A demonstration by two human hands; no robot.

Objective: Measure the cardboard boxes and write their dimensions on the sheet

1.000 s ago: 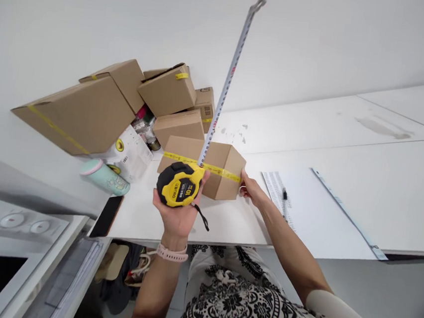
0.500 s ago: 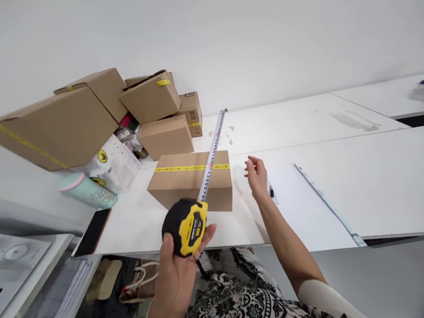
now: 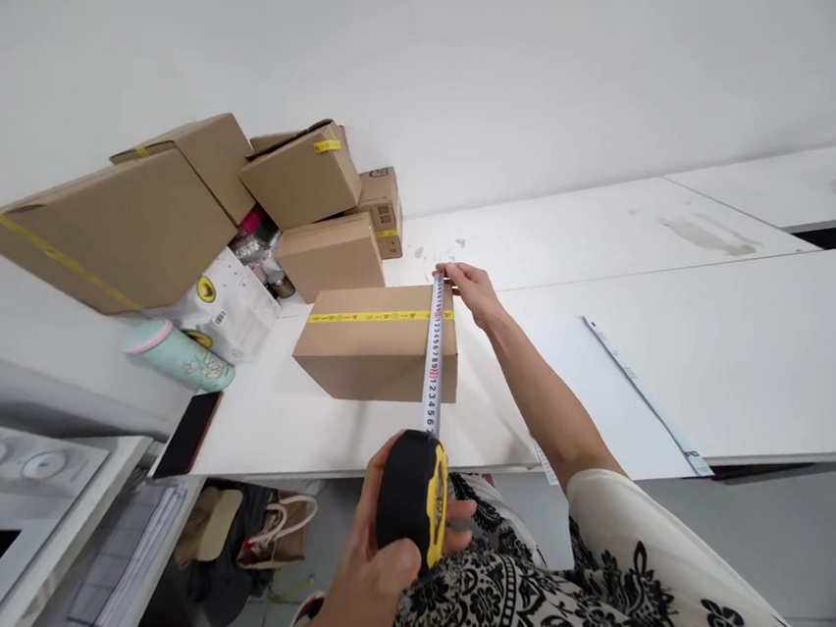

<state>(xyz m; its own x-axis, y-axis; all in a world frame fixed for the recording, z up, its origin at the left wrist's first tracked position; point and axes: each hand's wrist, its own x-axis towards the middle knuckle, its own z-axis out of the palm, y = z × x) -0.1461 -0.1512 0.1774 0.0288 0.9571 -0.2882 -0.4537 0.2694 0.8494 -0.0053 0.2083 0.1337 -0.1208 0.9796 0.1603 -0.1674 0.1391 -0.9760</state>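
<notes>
My left hand [image 3: 366, 585] is wrapped round a black and yellow tape measure [image 3: 407, 500] in front of the table edge. Its pulled-out blade [image 3: 433, 384] runs away from me across the right end of a taped cardboard box [image 3: 362, 353]. At the box's far top edge, my right hand [image 3: 475, 294] pinches the end of that blade between thumb and fingers. Red and black numbers show along the blade. Yellow tape runs along the top of the box, which lies on the white table [image 3: 266, 432].
Several cardboard boxes [image 3: 298, 179] are piled at the back left. Near them lie a mint-green bottle [image 3: 184, 355], a white carton [image 3: 241, 306] and a dark phone [image 3: 188, 434]. A white sheet with a pale blue edge strip [image 3: 632, 393] lies to the right. An appliance with dials [image 3: 4, 471] stands lower left.
My right hand has moved left and taken hold of the blade's end. The tape measure has come closer to me and right, its case turned, and less blade extends beyond the box.
</notes>
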